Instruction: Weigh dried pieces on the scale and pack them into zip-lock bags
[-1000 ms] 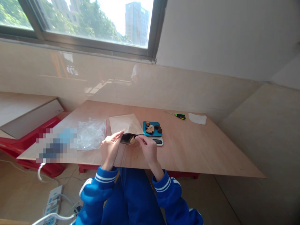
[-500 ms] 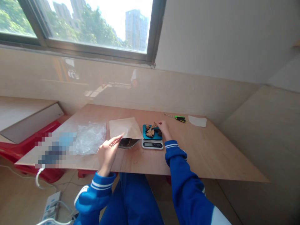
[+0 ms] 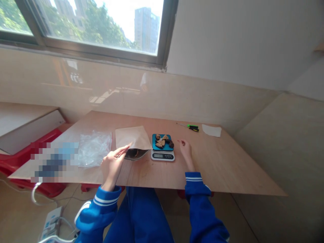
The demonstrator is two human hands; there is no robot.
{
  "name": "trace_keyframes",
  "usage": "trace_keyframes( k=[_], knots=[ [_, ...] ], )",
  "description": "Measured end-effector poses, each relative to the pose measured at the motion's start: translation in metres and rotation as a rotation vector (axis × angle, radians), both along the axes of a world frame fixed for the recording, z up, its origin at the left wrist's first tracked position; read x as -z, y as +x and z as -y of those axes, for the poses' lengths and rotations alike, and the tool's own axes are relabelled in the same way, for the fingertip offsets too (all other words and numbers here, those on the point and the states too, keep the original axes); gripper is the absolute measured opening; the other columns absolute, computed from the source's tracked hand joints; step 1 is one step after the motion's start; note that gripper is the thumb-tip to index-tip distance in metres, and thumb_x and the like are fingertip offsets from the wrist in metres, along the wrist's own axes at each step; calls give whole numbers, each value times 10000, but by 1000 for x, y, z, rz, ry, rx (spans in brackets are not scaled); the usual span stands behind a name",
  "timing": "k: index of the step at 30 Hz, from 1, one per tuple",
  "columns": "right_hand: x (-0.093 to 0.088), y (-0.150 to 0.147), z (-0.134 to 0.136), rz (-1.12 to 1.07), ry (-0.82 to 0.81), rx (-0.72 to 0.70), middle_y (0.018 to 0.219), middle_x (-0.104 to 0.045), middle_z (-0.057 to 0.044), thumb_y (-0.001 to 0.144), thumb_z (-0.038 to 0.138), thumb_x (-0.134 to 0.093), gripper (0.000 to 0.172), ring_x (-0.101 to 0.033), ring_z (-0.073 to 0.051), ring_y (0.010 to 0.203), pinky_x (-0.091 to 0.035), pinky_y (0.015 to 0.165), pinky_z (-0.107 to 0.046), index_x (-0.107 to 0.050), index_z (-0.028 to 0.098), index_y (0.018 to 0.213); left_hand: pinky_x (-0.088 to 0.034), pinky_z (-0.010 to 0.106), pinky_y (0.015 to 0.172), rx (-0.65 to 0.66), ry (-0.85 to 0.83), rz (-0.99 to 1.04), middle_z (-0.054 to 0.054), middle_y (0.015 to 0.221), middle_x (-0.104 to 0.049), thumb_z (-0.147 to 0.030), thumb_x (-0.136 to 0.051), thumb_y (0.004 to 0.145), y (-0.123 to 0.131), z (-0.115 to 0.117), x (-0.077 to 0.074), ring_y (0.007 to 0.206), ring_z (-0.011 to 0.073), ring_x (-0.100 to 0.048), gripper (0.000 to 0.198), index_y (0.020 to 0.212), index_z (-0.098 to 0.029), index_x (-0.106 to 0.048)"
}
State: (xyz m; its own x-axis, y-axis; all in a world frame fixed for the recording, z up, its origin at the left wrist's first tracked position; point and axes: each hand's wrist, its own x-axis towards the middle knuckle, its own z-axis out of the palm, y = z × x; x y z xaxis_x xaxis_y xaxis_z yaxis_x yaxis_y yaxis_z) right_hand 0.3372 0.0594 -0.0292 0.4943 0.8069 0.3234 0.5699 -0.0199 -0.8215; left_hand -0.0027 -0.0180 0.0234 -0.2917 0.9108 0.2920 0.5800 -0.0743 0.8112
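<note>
My left hand (image 3: 113, 163) pinches the upper edge of a kraft paper bag (image 3: 131, 136) and holds its mouth apart. Inside the bag mouth, dark contents (image 3: 133, 154) show in part. Right beside the bag stands a small digital kitchen scale (image 3: 163, 155) with a blue platform. Several brown dried pieces (image 3: 160, 143), like dried mushroom or peel, lie on that platform. Just to the right of the scale, my right hand (image 3: 185, 150) hovers with its fingers loosely curled and a little apart. A dark spot between those fingers is too small to make out.
A clear plastic bag (image 3: 95, 150) lies on the wooden table (image 3: 227, 165) to the left, next to a blurred-out item (image 3: 57, 160). Toward the back right are screwdrivers (image 3: 192, 128) and a white paper scrap (image 3: 212, 130). A power strip (image 3: 52, 222) is on the floor.
My right hand has drawn back from the dried pieces on the scale, moving right and toward me. My left hand keeps its hold on the bag. The view has shifted slightly.
</note>
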Motion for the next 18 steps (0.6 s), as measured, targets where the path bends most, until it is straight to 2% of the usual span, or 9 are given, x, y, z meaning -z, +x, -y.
trace_keyframes(
  k=[5,8,11,13,16,18],
  knots=[
    [25,1,58,-104,98,62,968,-725,-166,830,450,-446,400,-658,-244,847,-494,774,-362,-680,132,891,-538,337,805,-32,-31,-85,-32,1013,-759,-351,-612,811,-1,-7,8,926,236,-704,231,997,-362,-748],
    [40,0,77,-219,101,61,925,-721,-149,805,492,-497,411,-652,-236,808,-494,748,-352,-674,132,896,-531,346,739,-57,-128,-187,-15,1005,-761,-353,-581,829,-1,-20,15,923,264,-701,248,1022,-362,-735],
    [48,1,82,-335,89,71,864,-703,-111,797,512,-517,428,-638,-219,780,-486,705,-325,-668,132,924,-519,370,760,-19,-245,-308,23,1024,-755,-363,-511,865,0,-34,17,942,284,-690,288,1066,-332,-715],
    [51,2,82,-371,86,82,837,-689,-92,801,519,-515,436,-628,-211,762,-476,672,-308,-666,134,938,-512,378,811,76,-279,-361,27,1097,-733,-337,-479,873,-1,-39,16,994,280,-673,320,1117,-320,-686],
    [52,4,81,-387,90,74,861,-682,-92,798,520,-522,437,-621,-205,756,-468,654,-298,-663,133,944,-478,399,921,137,-199,-454,26,1247,-663,-199,-434,847,-12,-44,14,1111,271,-614,422,1211,-290,-628],
    [52,3,82,-390,86,71,872,-685,-96,798,520,-523,435,-622,-207,757,-468,647,-298,-663,136,945,-440,435,979,53,-120,-515,67,1306,-618,-137,-411,825,-25,-47,17,1180,290,-561,479,1257,-231,-594]
  ],
)
